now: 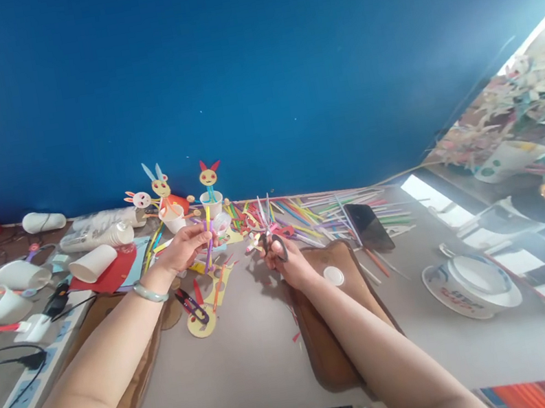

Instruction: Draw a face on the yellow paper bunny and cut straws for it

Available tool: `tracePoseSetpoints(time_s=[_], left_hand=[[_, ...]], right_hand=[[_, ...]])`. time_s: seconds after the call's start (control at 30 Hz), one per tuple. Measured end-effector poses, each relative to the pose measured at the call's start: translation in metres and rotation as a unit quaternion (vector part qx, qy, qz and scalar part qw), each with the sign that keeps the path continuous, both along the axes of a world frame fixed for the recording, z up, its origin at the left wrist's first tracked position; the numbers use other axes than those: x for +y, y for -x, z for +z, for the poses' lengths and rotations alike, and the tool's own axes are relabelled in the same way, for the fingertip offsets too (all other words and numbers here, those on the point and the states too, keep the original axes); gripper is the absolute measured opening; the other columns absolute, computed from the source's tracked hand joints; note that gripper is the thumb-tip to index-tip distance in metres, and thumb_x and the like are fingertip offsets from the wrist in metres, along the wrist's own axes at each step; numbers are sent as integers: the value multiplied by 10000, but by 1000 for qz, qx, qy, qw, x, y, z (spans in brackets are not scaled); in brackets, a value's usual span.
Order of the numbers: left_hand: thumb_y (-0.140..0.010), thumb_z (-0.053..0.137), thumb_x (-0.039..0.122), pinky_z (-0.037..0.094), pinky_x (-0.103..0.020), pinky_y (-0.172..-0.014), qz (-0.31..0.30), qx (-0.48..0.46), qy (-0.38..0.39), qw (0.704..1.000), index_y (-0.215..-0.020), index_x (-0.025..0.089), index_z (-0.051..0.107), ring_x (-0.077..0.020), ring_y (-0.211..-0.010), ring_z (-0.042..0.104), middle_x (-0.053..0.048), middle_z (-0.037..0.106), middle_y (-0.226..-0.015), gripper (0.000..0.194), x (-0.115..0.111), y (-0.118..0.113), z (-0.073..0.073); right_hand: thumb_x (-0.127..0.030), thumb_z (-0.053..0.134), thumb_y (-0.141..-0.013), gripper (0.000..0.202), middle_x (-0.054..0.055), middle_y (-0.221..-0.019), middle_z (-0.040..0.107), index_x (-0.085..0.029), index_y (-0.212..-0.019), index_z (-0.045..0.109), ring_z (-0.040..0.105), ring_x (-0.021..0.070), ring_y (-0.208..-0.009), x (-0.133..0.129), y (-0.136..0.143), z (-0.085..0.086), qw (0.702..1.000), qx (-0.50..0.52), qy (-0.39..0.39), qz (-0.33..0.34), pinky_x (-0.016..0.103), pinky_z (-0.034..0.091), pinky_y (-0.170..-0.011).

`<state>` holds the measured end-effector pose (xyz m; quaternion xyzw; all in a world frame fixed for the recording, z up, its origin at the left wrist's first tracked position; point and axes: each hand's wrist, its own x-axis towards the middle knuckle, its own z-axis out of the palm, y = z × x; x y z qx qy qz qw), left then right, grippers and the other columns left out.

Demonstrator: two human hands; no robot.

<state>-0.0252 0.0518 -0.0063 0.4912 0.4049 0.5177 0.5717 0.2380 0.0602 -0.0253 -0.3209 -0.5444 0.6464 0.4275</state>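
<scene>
My left hand (189, 243) is closed around thin drinking straws (209, 223), one yellow and one purple, held upright over the table. Dark-handled scissors (274, 238) are in my right hand (288, 262), fingers at the handles and blades pointing up and away. The blades stand a little apart from the straws. Behind my left hand, paper cups (172, 219) hold straw figures with paper rabbit heads (160, 186). Below it lie small thread snips (193, 305) on a round yellow paper face (202, 323) and yellow paper scraps.
Many coloured straws (316, 214) spread along the blue wall, beside a black phone (369, 226). Brown pads (336, 353) lie under both forearms. A power strip (42, 361) with cables and several white cups sit left; a lidded bowl (471, 285) stands right.
</scene>
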Motion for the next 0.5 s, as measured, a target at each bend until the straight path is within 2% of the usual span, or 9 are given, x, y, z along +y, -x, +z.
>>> tracePoseSetpoints(time_s=[0.13, 0.2, 0.27, 0.37, 0.5], left_hand=[[-705, 781, 372, 532, -280, -714, -4, 3, 12, 1000, -810, 165, 741, -166, -727, 680, -34, 715, -737, 235, -3, 1, 1], [-715, 772, 366, 540, -284, -670, -2, 5, 18, 1000, -836, 167, 739, -180, -730, 686, -40, 719, -747, 235, -6, 1, 2], [-732, 759, 368, 540, -279, -620, -1, 10, 22, 1000, -858, 171, 736, -185, -722, 686, -43, 721, -755, 235, -8, 2, 2], [-759, 735, 379, 522, -261, -563, -10, 18, 32, 999, -861, 171, 733, -184, -704, 680, -51, 718, -750, 232, -9, 2, 1], [-766, 734, 380, 526, -268, -647, -32, 14, 34, 999, -844, 162, 734, -181, -757, 682, -61, 722, -784, 232, -9, 1, -1]], right_hand=[[-875, 337, -725, 741, 66, -850, 596, -191, -929, 535, 470, 136, -605, -4, -4, 6, 997, -42, -15, 61, 276, 430, -582], [-890, 137, -744, 826, 94, -891, 604, -189, -939, 529, 475, 149, -627, -6, -5, 9, 993, -81, -11, 79, 293, 451, -619], [-884, 48, -742, 871, 107, -909, 604, -187, -950, 528, 490, 161, -654, -7, -6, 12, 990, -101, -11, 99, 306, 466, -650], [-930, 119, -689, 872, 98, -891, 598, -198, -945, 517, 512, 173, -682, -6, -8, 10, 989, -91, -18, 114, 311, 472, -658], [-915, 349, -667, 774, 86, -889, 615, -200, -905, 526, 532, 172, -681, -6, -9, 2, 989, -65, -22, 129, 309, 467, -653]])
